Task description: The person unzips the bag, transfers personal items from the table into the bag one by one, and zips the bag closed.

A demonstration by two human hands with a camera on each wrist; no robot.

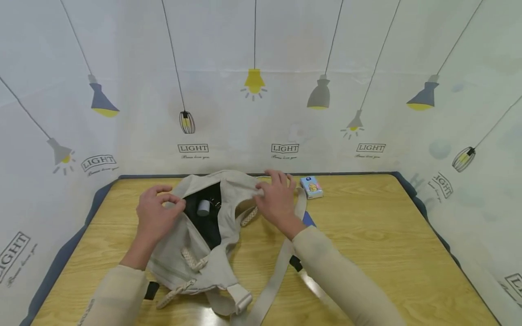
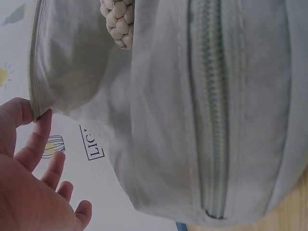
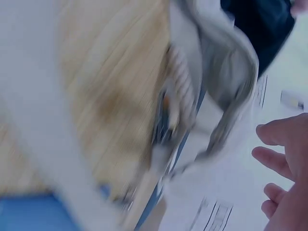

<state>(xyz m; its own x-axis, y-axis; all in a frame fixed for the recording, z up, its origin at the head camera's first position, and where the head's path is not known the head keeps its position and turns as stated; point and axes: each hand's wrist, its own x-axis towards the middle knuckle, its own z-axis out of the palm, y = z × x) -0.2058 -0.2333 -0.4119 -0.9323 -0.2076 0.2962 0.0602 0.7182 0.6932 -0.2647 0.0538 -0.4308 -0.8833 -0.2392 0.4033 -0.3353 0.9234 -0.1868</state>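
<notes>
A cream fabric bag [image 1: 171, 253] lies on the table with its zipped mouth gaping, showing a black lining [image 1: 208, 231]. Inside sits a small grey cylinder [image 1: 203, 208], beside something of thin metal. My left hand [image 1: 157, 210] pinches the zippered edge [image 2: 33, 72] of the mouth between thumb and forefinger, its other fingers loosely spread. My right hand [image 1: 279, 199] is over the far right side of the bag. In the right wrist view its fingers [image 3: 274, 161] are relaxed, apart from the fabric, and hold nothing. A braided cord pull [image 2: 119, 21] hangs on the bag.
The bag's long strap [image 1: 277, 267] loops along its right side over the wooden table [image 1: 387, 244]. A small light-blue box [image 1: 311, 188] with a yellow cartoon stands near the back edge. Part of a blue object [image 1: 308, 219] shows by the right wrist. A printed backdrop [image 1: 228, 136] surrounds the table.
</notes>
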